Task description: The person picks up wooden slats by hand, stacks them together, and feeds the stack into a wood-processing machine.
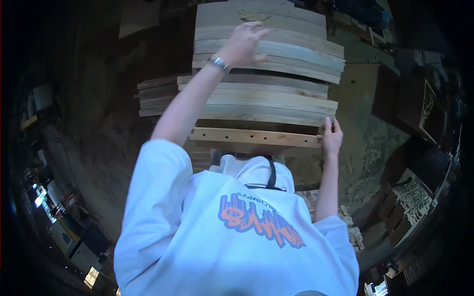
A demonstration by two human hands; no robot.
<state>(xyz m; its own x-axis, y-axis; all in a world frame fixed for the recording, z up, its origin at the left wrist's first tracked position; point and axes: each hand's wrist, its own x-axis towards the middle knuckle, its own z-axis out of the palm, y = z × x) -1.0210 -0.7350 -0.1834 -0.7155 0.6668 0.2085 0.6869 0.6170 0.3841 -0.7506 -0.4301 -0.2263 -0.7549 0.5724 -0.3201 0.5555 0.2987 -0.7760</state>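
My left hand [247, 43], with a metal-banded watch [218, 63] on the wrist, reaches over the far stack of pale wooden boards [291, 37]. Its fingers are spread and nothing shows in them. Just beyond the fingertips lies a small patch of wood shavings [254, 16] on the top board. My right hand [333, 138] is at the right end of a drilled wooden board [266, 138], which has several holes along its edge. The fingers curl at that end, and the fingertips come up to the corner of the nearer board stack [266, 101]. Part of the grip is hidden.
Darker boards [158, 96] jut out left of the nearer stack. At the right stand a box [427, 111] and crates of small wood pieces [412, 200]. Small wooden blocks [350, 224] lie on the floor beside my right arm. The outer edges are dark.
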